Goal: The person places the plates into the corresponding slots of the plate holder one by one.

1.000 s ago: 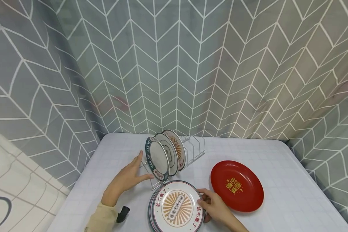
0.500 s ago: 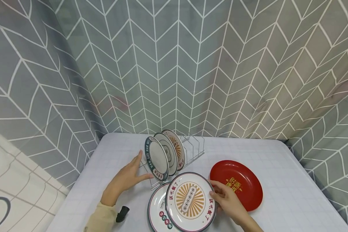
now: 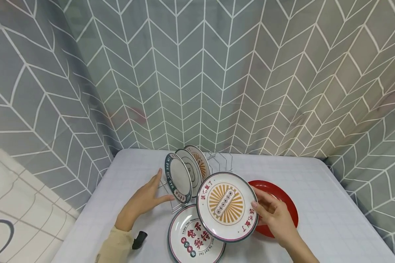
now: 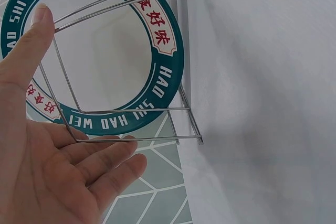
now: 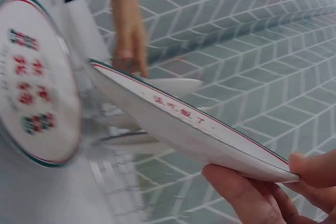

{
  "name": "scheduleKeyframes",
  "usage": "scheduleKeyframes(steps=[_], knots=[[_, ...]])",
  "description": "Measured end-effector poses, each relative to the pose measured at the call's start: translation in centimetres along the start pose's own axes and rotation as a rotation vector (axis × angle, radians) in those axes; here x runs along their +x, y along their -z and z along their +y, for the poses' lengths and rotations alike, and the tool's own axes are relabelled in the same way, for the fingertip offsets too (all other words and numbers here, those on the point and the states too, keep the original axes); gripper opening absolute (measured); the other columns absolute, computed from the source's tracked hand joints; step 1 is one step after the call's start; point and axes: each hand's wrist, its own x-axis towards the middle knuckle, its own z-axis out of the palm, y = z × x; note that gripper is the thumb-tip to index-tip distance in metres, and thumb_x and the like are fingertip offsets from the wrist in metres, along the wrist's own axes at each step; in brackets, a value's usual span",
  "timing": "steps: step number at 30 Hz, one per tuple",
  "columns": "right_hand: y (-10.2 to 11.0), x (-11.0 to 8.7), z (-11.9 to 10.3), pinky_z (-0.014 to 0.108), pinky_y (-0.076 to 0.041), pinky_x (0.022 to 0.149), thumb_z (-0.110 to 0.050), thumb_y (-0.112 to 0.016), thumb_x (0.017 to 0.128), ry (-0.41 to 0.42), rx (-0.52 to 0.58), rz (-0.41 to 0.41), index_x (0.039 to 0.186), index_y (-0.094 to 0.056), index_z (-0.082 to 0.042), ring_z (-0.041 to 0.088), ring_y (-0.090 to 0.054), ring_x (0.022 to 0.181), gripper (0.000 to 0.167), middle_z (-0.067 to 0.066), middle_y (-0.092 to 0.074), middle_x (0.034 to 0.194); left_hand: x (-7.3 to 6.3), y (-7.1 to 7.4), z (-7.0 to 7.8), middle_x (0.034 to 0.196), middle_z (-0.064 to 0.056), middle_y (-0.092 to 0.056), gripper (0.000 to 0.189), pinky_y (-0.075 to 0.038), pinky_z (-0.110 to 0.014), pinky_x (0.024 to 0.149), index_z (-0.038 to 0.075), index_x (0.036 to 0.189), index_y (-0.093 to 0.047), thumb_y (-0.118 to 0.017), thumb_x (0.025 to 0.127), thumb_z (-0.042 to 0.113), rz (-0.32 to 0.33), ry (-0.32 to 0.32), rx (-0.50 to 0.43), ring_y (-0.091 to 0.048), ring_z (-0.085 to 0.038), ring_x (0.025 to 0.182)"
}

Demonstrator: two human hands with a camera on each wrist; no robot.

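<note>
My right hand (image 3: 274, 215) pinches the edge of a white plate (image 3: 227, 208) with an orange sunburst, thumb on top and fingers beneath. In the right wrist view this plate (image 5: 184, 124) is tilted and raised. Below it to the left lies a white plate with red characters (image 3: 195, 237), its upper right part covered. My left hand (image 3: 145, 201) rests spread at the near end of a wire dish rack (image 4: 126, 110), thumb and fingers wide apart. The left wrist view shows the thumb by the upper wire and fingertips at the lower one. A green-rimmed plate (image 4: 170, 77) stands just behind these wires.
Two more plates stand in the rack: a white one (image 3: 189, 164) and one with an orange sunburst (image 3: 200, 160). A red oval plate (image 3: 289, 208) lies at the right, partly hidden by my right hand. A small black object (image 3: 139, 240) is beside my left sleeve.
My right hand has lifted the sunburst plate off the pile and carried it up and right, uncovering the red-character plate. The left hand has stayed at the rack.
</note>
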Motion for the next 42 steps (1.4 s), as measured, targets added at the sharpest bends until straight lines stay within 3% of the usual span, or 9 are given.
scheduleKeyframes(steps=[6,13,21,26,36,42], knots=[[1.8,2.7,-2.2,0.025,-0.059,0.055,-0.007,-0.061,0.096,0.084,0.000,0.108,0.142,-0.046,0.004,0.007,-0.061,0.072,0.049,-0.005,-0.058,0.092,0.0,0.2,-0.1,0.160,-0.023,-0.020,0.115,-0.032,-0.053,0.116,-0.002,0.155,-0.012,-0.071,0.079,0.061,-0.001,-0.001,0.007,-0.029,-0.041,0.144],[2.1,7.4,-3.7,0.023,-0.059,0.056,-0.009,-0.060,0.097,0.088,0.042,0.186,0.144,-0.046,0.000,0.002,-0.062,0.071,0.050,-0.008,-0.055,0.088,0.0,-0.1,-0.5,0.160,-0.022,-0.019,0.117,-0.032,-0.054,0.116,0.001,0.156,-0.010,-0.070,0.078,0.064,-0.013,0.020,-0.003,-0.029,-0.041,0.145],[2.2,10.4,-5.4,0.021,-0.059,0.057,-0.008,-0.059,0.098,0.080,0.092,0.238,0.146,-0.045,-0.004,-0.001,-0.062,0.075,0.051,-0.009,-0.054,0.091,0.2,-0.1,-0.2,0.161,-0.021,-0.019,0.116,-0.031,-0.053,0.117,0.001,0.157,-0.010,-0.071,0.079,0.062,-0.013,0.011,-0.011,-0.028,-0.040,0.146],[0.9,12.0,-5.2,0.024,-0.060,0.056,-0.005,-0.058,0.097,0.111,0.039,0.241,0.145,-0.047,-0.005,0.002,-0.059,0.073,0.049,-0.002,-0.050,0.091,0.3,0.1,0.0,0.161,-0.021,-0.019,0.115,-0.032,-0.053,0.116,0.001,0.157,-0.011,-0.071,0.079,0.062,-0.007,0.013,-0.003,-0.028,-0.040,0.145],[-3.3,13.4,-2.3,0.028,-0.061,0.056,-0.006,-0.061,0.096,0.098,-0.108,0.182,0.140,-0.054,-0.009,0.012,-0.059,0.070,0.045,0.019,-0.056,0.105,0.3,0.0,-0.1,0.161,-0.020,-0.019,0.117,-0.032,-0.052,0.116,0.002,0.157,-0.010,-0.070,0.078,0.064,-0.011,0.013,-0.013,-0.029,-0.039,0.145],[-5.7,13.4,-2.1,0.021,-0.052,0.047,-0.006,-0.066,0.093,0.223,-0.249,0.196,0.134,-0.062,-0.011,0.016,-0.057,0.062,0.041,0.020,-0.065,0.102,0.2,0.2,0.0,0.161,-0.020,-0.019,0.116,-0.032,-0.053,0.117,0.001,0.157,-0.011,-0.071,0.079,0.062,-0.013,0.021,-0.015,-0.028,-0.039,0.146]])
